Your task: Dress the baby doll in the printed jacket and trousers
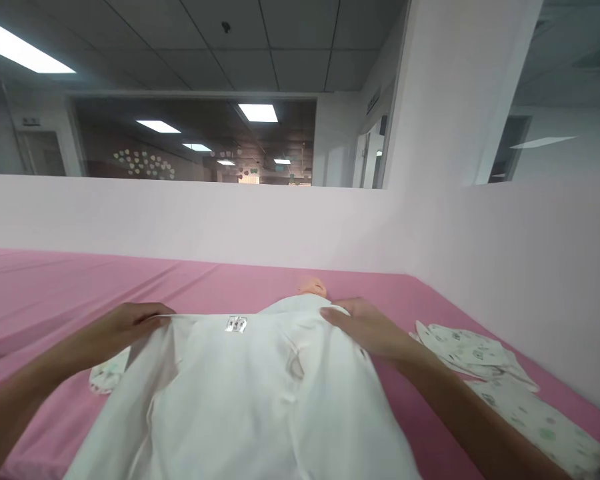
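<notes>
A white cloth garment with a small printed label near its upper edge hangs spread between my two hands. My left hand pinches its upper left corner. The upper right side is gripped by my right hand, thumb toward me. Just behind the top edge, part of a doll's head shows on the pink sheet, with white cloth in front of it. The rest of the doll is hidden behind the garment.
Printed white baby clothes lie on the pink sheet at the right, with a dotted cloth nearer me. Another printed piece shows beneath my left forearm. A white object sits at the far left edge. White walls border the sheet.
</notes>
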### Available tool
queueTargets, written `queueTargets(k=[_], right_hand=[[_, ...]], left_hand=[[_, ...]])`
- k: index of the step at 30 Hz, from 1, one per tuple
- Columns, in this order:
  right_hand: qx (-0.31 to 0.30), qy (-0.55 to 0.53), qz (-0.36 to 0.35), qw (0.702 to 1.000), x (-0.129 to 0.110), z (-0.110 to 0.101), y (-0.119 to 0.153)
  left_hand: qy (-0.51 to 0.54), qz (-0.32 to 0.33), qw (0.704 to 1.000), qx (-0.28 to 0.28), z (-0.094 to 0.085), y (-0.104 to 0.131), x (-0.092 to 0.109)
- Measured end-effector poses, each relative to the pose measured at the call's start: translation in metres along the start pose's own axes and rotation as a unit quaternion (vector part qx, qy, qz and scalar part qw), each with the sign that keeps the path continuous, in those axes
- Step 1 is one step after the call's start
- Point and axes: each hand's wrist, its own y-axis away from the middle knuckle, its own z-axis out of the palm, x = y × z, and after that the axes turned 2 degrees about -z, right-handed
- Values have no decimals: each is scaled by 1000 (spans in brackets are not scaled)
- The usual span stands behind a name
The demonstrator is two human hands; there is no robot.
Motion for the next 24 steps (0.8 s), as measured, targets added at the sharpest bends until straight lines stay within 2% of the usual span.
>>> queueTargets(k=[1, 2, 4, 5, 7, 9, 10, 12, 14, 16, 18, 20, 24], right_hand=[[0, 7, -4, 1000, 10, 5, -22], [9, 23, -15, 1000, 21, 11, -43], [40, 116, -42, 992, 43, 21, -84], [86, 189, -33, 978, 54, 26, -102], [123, 229, -9, 965, 72, 34, -132], [149, 252, 23, 956, 86, 39, -150], [159, 260, 37, 952, 92, 41, -155], [177, 276, 59, 943, 104, 43, -157], [196, 284, 69, 936, 114, 44, -153], [216, 285, 74, 931, 122, 43, -148], [231, 279, 75, 929, 126, 41, -147], [246, 266, 76, 929, 126, 40, -152], [294, 223, 80, 926, 117, 40, -170]], left_hand=[[-3, 22, 998, -59, 7, -17, -7], [-1, 31, 996, -84, 15, -33, -14], [-16, 29, 997, -71, 39, -66, -27], [-44, 17, 997, -55, 53, -80, -32], [-123, -7, 992, -9, 84, -103, -38], [-193, -65, 979, 23, 114, -116, -36], [-215, -80, 973, 30, 129, -118, -31], [-230, -63, 970, 57, 155, -113, -15], [-219, 9, 968, 119, 178, -101, 10], [-173, 76, 970, 153, 200, -87, 38], [-97, 103, 983, 114, 219, -77, 64], [-5, 78, 996, 53, 234, -73, 84], [135, 18, 990, -27, 249, -81, 101]])
